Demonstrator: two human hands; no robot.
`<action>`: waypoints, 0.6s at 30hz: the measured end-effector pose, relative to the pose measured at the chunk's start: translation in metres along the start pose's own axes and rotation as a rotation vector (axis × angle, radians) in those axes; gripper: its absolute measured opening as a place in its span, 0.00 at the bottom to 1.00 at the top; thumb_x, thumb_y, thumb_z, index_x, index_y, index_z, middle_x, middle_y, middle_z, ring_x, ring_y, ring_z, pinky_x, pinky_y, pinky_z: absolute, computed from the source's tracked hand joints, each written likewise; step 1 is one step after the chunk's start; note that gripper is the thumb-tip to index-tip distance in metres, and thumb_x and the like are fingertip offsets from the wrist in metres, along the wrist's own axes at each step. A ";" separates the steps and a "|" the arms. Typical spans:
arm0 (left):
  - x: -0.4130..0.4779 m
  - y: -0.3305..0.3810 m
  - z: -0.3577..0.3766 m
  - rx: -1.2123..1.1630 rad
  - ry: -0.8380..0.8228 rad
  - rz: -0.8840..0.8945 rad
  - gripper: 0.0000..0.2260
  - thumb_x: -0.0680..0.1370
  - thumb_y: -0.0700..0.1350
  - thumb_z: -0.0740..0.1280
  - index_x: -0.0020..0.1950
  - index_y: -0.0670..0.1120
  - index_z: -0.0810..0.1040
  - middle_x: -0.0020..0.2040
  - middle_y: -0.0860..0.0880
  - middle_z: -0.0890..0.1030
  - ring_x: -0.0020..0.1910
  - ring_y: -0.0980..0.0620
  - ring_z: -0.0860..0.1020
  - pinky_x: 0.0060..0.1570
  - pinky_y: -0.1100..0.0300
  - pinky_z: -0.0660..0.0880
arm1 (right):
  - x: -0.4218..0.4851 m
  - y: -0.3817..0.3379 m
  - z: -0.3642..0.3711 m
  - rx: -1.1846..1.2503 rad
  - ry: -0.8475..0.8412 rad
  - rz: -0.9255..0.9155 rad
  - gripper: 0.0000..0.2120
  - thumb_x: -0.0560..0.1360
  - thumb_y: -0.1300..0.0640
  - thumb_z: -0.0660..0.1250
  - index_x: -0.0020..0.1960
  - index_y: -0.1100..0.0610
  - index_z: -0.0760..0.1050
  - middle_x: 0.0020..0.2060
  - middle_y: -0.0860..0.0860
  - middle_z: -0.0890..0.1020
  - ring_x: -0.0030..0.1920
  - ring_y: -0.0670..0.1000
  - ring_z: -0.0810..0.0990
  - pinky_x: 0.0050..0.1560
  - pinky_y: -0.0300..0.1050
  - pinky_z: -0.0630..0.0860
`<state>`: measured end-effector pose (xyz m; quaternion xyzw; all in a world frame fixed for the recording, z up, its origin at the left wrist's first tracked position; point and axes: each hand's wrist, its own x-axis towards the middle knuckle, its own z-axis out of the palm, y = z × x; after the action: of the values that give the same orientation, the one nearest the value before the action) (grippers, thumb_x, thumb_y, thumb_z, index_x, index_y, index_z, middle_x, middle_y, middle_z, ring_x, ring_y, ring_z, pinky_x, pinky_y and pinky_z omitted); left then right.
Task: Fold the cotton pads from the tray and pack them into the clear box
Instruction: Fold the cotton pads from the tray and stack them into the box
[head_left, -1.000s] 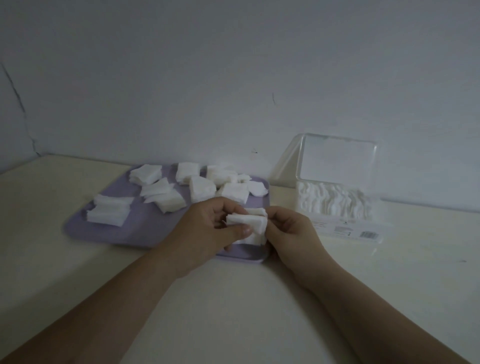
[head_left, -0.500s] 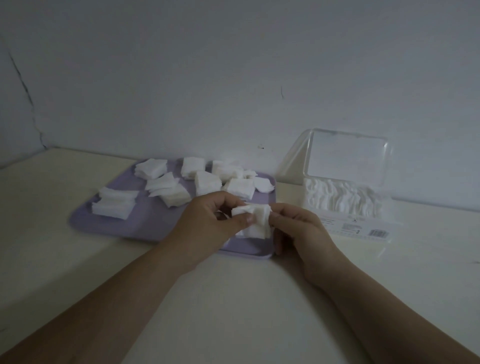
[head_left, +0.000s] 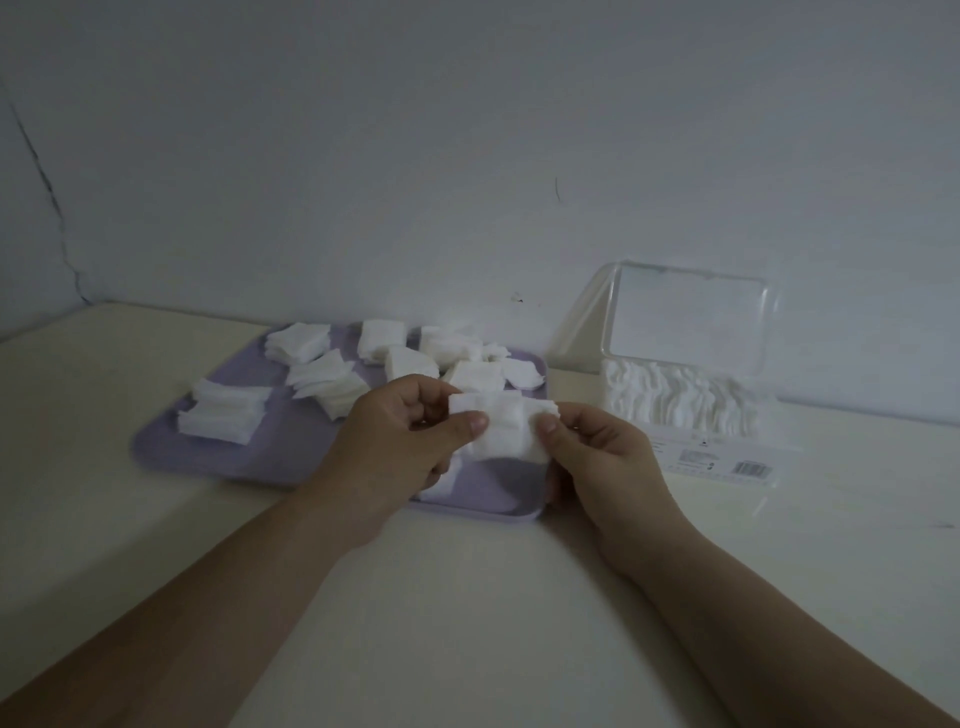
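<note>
As my left hand (head_left: 400, 441) and right hand (head_left: 597, 457) drew apart, the cotton pad (head_left: 506, 431) spread wider, pinched at both edges by curled fingers; its fold, I judged, remained unfinished.

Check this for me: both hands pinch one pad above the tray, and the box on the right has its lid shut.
Wrong on the lid: the head view shows it standing open behind the box. The rest holds: the left hand and right hand pinch one pad above the tray, with the box on the right.
</note>
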<state>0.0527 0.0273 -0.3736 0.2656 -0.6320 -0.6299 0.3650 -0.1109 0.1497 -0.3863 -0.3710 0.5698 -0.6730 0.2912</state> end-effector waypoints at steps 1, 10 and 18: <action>0.000 0.001 -0.002 -0.027 -0.029 -0.006 0.10 0.71 0.43 0.79 0.46 0.43 0.81 0.35 0.43 0.75 0.27 0.52 0.67 0.26 0.61 0.62 | 0.001 0.001 0.000 -0.005 0.022 -0.007 0.08 0.82 0.60 0.68 0.50 0.63 0.83 0.27 0.53 0.78 0.28 0.51 0.73 0.33 0.44 0.71; -0.004 0.002 0.004 0.128 -0.082 0.023 0.09 0.72 0.42 0.79 0.43 0.45 0.80 0.35 0.47 0.81 0.27 0.54 0.74 0.24 0.66 0.67 | -0.005 -0.006 0.004 -0.021 -0.130 -0.006 0.10 0.83 0.63 0.65 0.48 0.58 0.84 0.23 0.49 0.74 0.25 0.48 0.65 0.29 0.42 0.62; -0.004 0.000 0.008 0.172 -0.012 0.052 0.11 0.72 0.42 0.80 0.43 0.44 0.78 0.33 0.49 0.79 0.27 0.56 0.74 0.25 0.68 0.69 | -0.009 -0.016 0.004 0.022 -0.231 0.015 0.03 0.76 0.59 0.74 0.46 0.59 0.84 0.29 0.52 0.81 0.26 0.47 0.72 0.29 0.37 0.67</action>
<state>0.0482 0.0353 -0.3737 0.2755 -0.6927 -0.5652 0.3533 -0.1019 0.1571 -0.3721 -0.4384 0.5278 -0.6299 0.3641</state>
